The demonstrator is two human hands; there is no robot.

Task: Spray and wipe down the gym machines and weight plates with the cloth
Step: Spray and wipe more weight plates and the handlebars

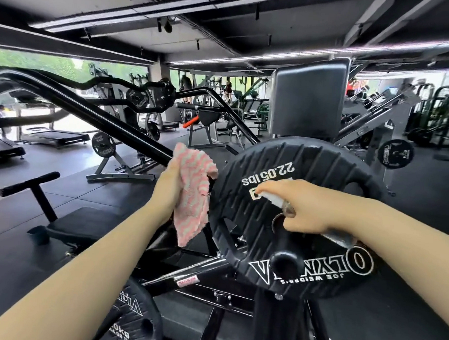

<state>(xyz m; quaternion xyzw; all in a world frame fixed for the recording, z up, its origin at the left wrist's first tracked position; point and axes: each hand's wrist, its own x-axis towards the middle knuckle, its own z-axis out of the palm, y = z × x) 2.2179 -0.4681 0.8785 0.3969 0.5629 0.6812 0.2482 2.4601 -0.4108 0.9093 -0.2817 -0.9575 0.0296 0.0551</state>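
A large black weight plate (319, 174) marked 22.05 lbs hangs on a machine peg in front of me. My left hand (169, 190) grips a pink and white cloth (191, 194) just left of the plate's rim. My right hand (304, 208) holds a clear spray bottle (276, 200); its white nozzle points at the plate's face, and my index finger lies along the top of the sprayer. Most of the bottle's body is hidden behind my hand and wrist.
A second black plate (132, 318) sits low at the left. A black pad (308, 96) stands behind the big plate. A slanted black frame bar (96, 113) crosses on the left, with a bench (67, 224) below it. Other machines fill the background.
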